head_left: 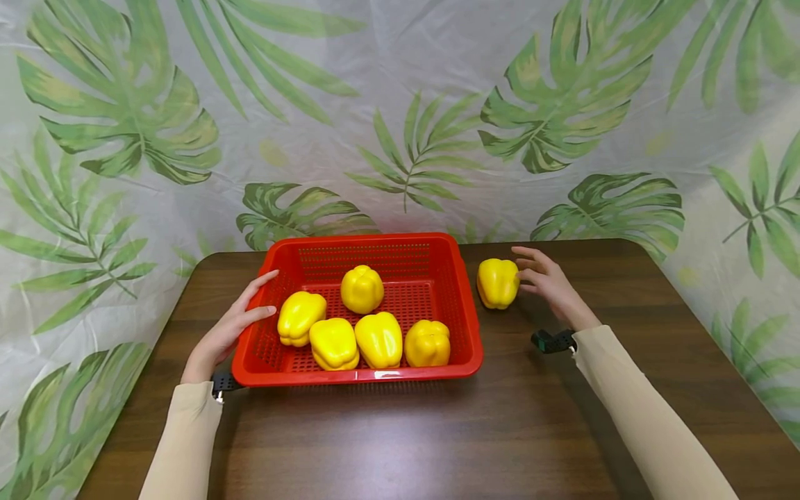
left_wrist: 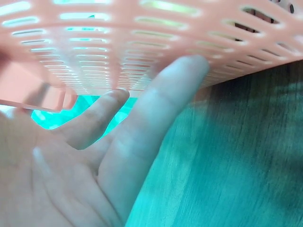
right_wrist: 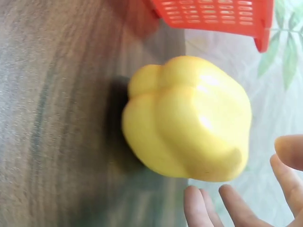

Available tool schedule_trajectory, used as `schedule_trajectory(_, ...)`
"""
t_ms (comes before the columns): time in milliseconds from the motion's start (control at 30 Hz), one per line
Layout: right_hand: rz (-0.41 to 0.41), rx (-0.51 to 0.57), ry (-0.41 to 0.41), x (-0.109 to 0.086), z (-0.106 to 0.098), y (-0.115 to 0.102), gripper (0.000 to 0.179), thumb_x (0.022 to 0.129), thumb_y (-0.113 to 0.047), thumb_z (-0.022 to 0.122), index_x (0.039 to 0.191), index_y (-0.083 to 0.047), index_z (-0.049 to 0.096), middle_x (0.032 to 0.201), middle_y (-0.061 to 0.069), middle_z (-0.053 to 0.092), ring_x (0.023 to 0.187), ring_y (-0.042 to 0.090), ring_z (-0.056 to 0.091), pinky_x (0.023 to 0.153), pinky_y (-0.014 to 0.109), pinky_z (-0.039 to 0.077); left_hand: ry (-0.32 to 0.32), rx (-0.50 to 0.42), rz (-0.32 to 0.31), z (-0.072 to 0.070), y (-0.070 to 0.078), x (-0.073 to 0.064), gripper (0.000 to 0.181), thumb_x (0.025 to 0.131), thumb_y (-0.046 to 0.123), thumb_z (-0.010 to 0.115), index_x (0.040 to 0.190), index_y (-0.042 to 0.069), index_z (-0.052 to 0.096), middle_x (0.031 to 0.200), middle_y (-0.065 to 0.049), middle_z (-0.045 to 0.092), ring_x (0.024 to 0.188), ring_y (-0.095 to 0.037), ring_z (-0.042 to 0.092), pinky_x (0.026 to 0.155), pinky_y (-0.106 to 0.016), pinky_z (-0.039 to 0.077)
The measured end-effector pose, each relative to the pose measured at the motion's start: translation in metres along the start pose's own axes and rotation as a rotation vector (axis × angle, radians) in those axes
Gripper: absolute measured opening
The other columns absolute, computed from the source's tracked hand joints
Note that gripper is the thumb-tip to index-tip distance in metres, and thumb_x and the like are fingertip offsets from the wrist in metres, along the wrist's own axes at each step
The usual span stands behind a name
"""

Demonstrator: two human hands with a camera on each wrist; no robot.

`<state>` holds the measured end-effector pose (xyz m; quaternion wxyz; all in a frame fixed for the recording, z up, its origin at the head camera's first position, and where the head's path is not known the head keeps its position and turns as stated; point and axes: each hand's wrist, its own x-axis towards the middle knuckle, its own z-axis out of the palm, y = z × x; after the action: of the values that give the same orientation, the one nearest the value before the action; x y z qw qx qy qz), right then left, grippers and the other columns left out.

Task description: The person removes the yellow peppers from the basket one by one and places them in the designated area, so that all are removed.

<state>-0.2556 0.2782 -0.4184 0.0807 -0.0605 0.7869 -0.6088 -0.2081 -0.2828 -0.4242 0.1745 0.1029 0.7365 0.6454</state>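
My left hand (head_left: 228, 330) holds the left rim of a red perforated plastic basket (head_left: 356, 375), thumb and a finger over the edge. In the left wrist view, two fingers (left_wrist: 156, 109) of it extend along the outside of the slotted wall, which looks pale pink there. Several yellow bell peppers lie inside, one (head_left: 362, 289) toward the back and the others along the front and left. A single yellow bell pepper (head_left: 497, 283) stands on the table right of the basket. Beside it is my right hand (head_left: 550, 285), fingers spread, fingertips close to the pepper's side in the right wrist view.
The dark wood table (head_left: 387, 444) has rounded back corners. A pale cloth with green leaf prints (head_left: 412, 160) hangs right behind its back edge. Each wrist carries a small black camera mount, the right one (head_left: 553, 341) low over the tabletop.
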Motion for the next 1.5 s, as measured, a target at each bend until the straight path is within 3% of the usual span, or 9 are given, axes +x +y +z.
schedule_trajectory(200, -0.011, -0.022, 0.027, 0.000, -0.004, -0.012, 0.051, 0.099, -0.008, 0.045, 0.148, -0.004, 0.030, 0.144, 0.028, 0.031, 0.117, 0.029, 0.045, 0.100, 0.047, 0.040, 0.000, 0.004, -0.001, 0.000, 0.001, 0.000, 0.066, 0.099, 0.017, 0.049, 0.153, 0.023, 0.012, 0.152, -0.018, 0.015, 0.116, -0.019, 0.050, 0.086, -0.044, 0.051)
schedule_trajectory(400, -0.041, -0.026, 0.023, 0.000, -0.002, -0.024, 0.050, 0.100, -0.009, 0.046, 0.147, -0.003, 0.030, 0.143, 0.025, 0.035, 0.121, 0.036, 0.042, 0.098, 0.034, 0.043, 0.000, 0.007, -0.002, 0.001, 0.003, 0.001, 0.066, 0.099, 0.018, 0.050, 0.153, 0.025, 0.013, 0.152, -0.018, 0.015, 0.116, -0.020, 0.050, 0.086, -0.045, 0.051)
schedule_trajectory(633, -0.079, -0.009, -0.025, -0.002, 0.013, -0.044, 0.048, 0.100, -0.009, 0.046, 0.145, 0.000, 0.033, 0.139, 0.026, 0.040, 0.120, 0.034, 0.047, 0.106, 0.051, 0.032, 0.000, 0.007, 0.001, 0.001, 0.003, 0.001, 0.066, 0.099, 0.018, 0.050, 0.153, 0.025, 0.013, 0.152, -0.019, 0.016, 0.116, -0.020, 0.050, 0.085, -0.045, 0.051)
schedule_trajectory(767, -0.102, 0.015, -0.069, -0.002, 0.024, -0.055, 0.046, 0.100, -0.007, 0.045, 0.144, 0.002, 0.034, 0.137, 0.025, 0.042, 0.115, 0.028, 0.053, 0.105, 0.048, 0.035, -0.001, 0.004, 0.000, 0.001, 0.002, 0.001, 0.066, 0.099, 0.017, 0.050, 0.153, 0.024, 0.013, 0.152, -0.019, 0.015, 0.116, -0.019, 0.050, 0.086, -0.044, 0.051)
schedule_trajectory(967, -0.111, 0.021, -0.141, 0.000, 0.044, -0.069, 0.045, 0.101, -0.009, 0.046, 0.143, 0.000, 0.036, 0.137, 0.024, 0.044, 0.118, 0.035, 0.051, 0.102, 0.042, 0.040, 0.000, 0.006, 0.001, 0.000, 0.001, 0.000, 0.065, 0.099, 0.017, 0.049, 0.153, 0.024, 0.013, 0.152, -0.018, 0.015, 0.116, -0.019, 0.050, 0.086, -0.044, 0.051)
schedule_trajectory(1300, -0.113, 0.051, -0.250, 0.001, 0.077, -0.090, 0.046, 0.098, -0.011, 0.053, 0.141, -0.001, 0.039, 0.135, 0.025, 0.045, 0.117, 0.042, 0.049, 0.099, 0.047, 0.042, 0.005, 0.014, 0.000, 0.000, 0.001, 0.000, 0.064, 0.100, 0.017, 0.048, 0.153, 0.025, 0.013, 0.152, -0.017, 0.014, 0.117, -0.020, 0.048, 0.086, -0.043, 0.051)
schedule_trajectory(1500, -0.143, 0.037, -0.299, 0.004, 0.098, -0.100, 0.042, 0.099, -0.008, 0.048, 0.140, -0.001, 0.042, 0.129, 0.022, 0.051, 0.109, 0.034, 0.057, 0.096, 0.048, 0.045, 0.011, 0.016, -0.005, 0.001, 0.001, -0.001, 0.065, 0.100, 0.018, 0.048, 0.153, 0.024, 0.013, 0.152, -0.017, 0.014, 0.117, -0.020, 0.048, 0.085, -0.043, 0.052)
